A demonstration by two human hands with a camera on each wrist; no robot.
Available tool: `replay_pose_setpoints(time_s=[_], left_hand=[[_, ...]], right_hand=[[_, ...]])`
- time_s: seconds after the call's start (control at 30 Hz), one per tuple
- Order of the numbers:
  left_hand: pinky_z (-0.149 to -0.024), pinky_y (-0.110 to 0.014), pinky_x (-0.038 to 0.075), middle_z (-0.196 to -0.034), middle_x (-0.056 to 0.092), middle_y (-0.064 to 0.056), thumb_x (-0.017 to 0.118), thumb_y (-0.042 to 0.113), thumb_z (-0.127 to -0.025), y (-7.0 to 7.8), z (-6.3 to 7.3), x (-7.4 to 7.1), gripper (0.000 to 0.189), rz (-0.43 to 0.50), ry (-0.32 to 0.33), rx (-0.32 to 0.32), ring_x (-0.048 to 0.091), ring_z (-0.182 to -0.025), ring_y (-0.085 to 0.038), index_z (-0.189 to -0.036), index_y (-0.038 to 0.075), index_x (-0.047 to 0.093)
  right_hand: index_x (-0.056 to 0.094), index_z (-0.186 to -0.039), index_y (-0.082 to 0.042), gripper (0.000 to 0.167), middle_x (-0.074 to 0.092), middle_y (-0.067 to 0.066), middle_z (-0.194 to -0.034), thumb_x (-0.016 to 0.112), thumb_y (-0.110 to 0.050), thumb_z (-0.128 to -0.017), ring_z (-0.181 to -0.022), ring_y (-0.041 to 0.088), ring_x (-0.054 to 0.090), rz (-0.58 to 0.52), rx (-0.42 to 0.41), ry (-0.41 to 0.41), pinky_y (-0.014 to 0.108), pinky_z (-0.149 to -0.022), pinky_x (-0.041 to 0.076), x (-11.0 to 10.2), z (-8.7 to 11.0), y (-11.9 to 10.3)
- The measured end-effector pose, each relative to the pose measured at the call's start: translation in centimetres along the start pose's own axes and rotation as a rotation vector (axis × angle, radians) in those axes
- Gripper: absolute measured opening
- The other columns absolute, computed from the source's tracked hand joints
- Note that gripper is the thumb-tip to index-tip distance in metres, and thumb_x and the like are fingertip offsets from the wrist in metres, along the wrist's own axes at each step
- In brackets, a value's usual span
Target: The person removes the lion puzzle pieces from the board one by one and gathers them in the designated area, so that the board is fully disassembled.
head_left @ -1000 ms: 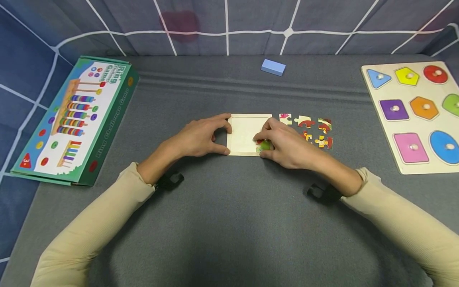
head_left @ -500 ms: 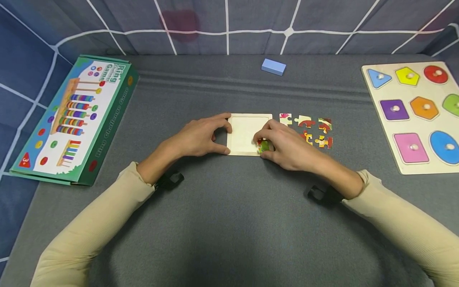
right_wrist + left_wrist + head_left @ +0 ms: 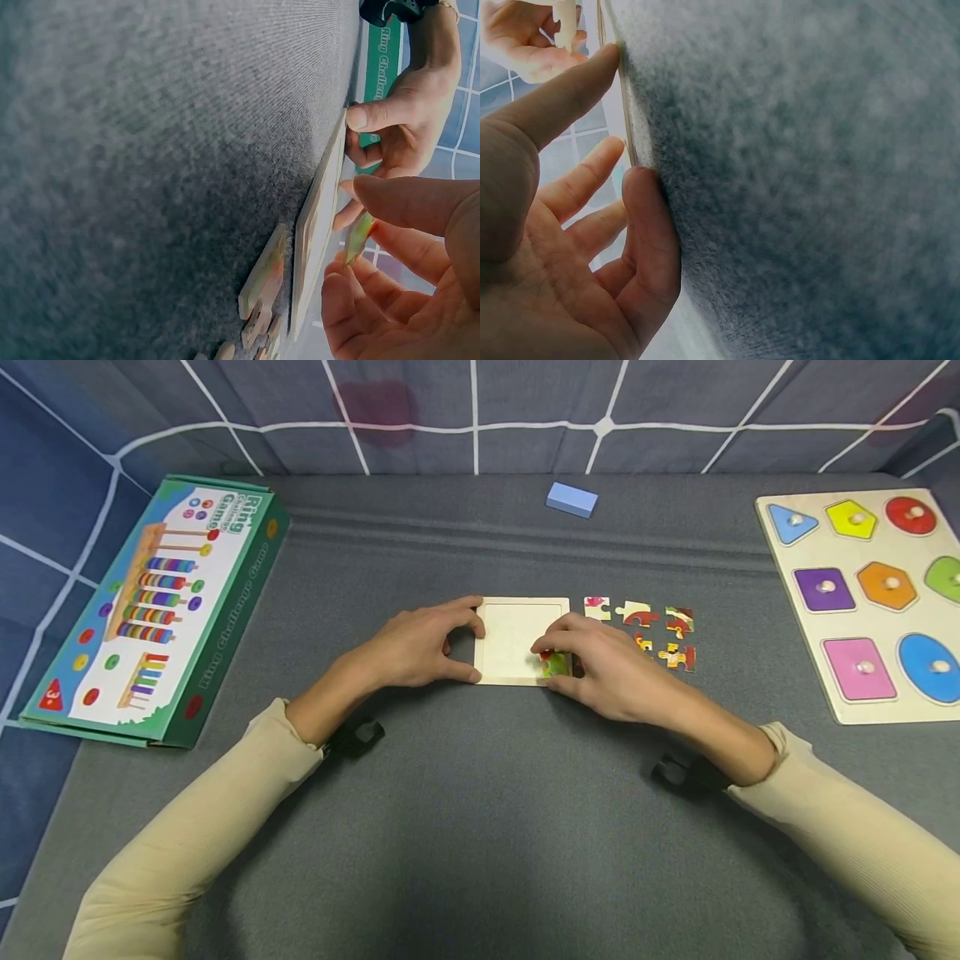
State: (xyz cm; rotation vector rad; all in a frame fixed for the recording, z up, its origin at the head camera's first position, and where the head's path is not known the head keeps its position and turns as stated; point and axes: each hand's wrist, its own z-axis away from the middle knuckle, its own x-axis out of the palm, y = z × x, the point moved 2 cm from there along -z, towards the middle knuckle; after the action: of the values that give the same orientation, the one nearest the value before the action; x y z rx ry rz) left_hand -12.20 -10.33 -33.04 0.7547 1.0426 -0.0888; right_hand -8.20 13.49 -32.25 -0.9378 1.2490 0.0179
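A pale wooden puzzle tray (image 3: 510, 639) with a raised rim lies flat, in front of the person. My left hand (image 3: 420, 647) braces its left edge, thumb at the near corner and fingertips along the side; in the left wrist view the fingertips (image 3: 611, 150) meet the thin edge. Over the tray's near right corner, my right hand (image 3: 611, 664) pinches a green-and-red jigsaw piece (image 3: 555, 665) between thumb and fingers. The right wrist view has this jigsaw piece (image 3: 358, 238) tilted above the tray. Several loose jigsaw pieces (image 3: 637, 613) lie right of it, some partly hidden by the right hand.
A green ring game box (image 3: 157, 610) lies at the left. At the back is a blue block (image 3: 572, 500). To the right lies a wooden shape board (image 3: 813, 647) with knobbed coloured shapes. Grid-patterned fabric (image 3: 525, 402) rises behind the table.
My right hand has shifted slightly to the right and nearer, with the jigsaw piece turning a little in its fingers. The left hand and tray stay where they were.
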Motion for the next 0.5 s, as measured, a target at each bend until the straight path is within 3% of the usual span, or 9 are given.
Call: replay_pose_setpoints(time_s=[0.27, 0.5], left_hand=[[-0.071, -0.036, 0.042, -0.158, 0.032, 0.001, 0.082, 0.033, -0.082, -0.1, -0.1, 0.1, 0.044, 0.001, 0.002, -0.011, 0.057, -0.08, -0.013, -0.117, 0.018, 0.061], [-0.071, -0.036, 0.043, -0.158, 0.032, -0.001, 0.082, 0.033, -0.082, 0.0, 0.0, 0.0, 0.044, 0.001, 0.002, -0.004, 0.057, -0.08, -0.013, -0.117, 0.017, 0.061]], right_hand=[[0.071, -0.114, -0.007, 0.029, 0.062, 0.0, -0.105, 0.075, -0.008, -0.086, -0.081, 0.017, 0.055, -0.037, -0.014, 0.014, 0.036, -0.073, 0.042, -0.3, 0.8, 0.4], [0.066, -0.12, -0.005, 0.04, 0.064, 0.002, -0.105, 0.079, -0.004, -0.082, -0.077, 0.017, 0.053, -0.069, -0.003, 0.047, 0.035, -0.069, 0.042, -1.1, 1.7, 1.2]])
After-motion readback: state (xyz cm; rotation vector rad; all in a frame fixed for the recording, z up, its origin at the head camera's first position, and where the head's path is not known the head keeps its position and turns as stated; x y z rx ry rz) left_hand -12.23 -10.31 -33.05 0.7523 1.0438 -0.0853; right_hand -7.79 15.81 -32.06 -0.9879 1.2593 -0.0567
